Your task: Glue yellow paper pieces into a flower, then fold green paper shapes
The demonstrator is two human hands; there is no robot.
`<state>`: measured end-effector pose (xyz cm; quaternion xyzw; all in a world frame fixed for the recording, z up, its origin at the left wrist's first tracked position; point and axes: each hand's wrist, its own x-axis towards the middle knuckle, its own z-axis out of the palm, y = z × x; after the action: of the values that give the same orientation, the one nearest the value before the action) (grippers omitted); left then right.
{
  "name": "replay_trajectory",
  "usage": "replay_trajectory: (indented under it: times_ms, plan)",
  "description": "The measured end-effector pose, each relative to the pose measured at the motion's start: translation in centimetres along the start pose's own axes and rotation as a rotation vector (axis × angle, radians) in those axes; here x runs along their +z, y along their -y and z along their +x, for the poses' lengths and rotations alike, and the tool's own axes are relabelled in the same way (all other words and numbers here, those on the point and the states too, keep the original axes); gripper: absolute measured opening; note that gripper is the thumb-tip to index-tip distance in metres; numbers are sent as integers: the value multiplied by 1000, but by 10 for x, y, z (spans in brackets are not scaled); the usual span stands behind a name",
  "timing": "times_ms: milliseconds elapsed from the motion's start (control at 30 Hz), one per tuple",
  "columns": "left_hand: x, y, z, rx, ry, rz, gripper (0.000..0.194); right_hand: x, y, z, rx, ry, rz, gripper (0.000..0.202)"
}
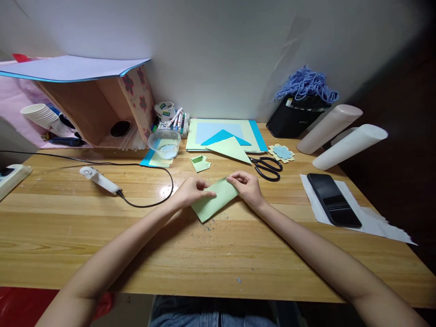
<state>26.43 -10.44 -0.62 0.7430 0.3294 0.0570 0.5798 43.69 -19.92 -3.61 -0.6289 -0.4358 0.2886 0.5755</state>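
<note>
A light green folded paper (pixel 218 200) is held slightly tilted above the wooden table, between both hands. My left hand (pixel 193 190) pinches its left side, thumb lying over the top face. At the upper right corner, my right hand (pixel 245 186) grips the paper's edge between thumb and fingers. Just beyond lies a small folded green paper piece (pixel 200 164). Black-handled scissors (pixel 267 168) rest behind my right hand, beside a pale green paper triangle (pixel 232 149). Small paper scraps are scattered on the table below the folded paper.
A white corded tool (pixel 101 180) lies at left, its black cable looping toward my left arm. Behind stand a clear plastic bowl (pixel 164 143) and stacked coloured paper (pixel 259 136). A layered paper flower (pixel 282 152) and a black phone (pixel 334 200) are at right.
</note>
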Motion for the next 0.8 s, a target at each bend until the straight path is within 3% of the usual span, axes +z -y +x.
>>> replay_trajectory:
  times_ms: [267, 633, 800]
  plan:
    - [12, 6, 0, 30, -107, 142, 42, 6, 3, -5, 21, 36, -8, 24]
    - [14, 5, -1, 18, -113, 153, 40, 6, -1, -4, 27, 44, 17, 21]
    - [17, 0, -4, 160, -64, 308, 34, 6, -1, -5, 69, 107, 71, 23]
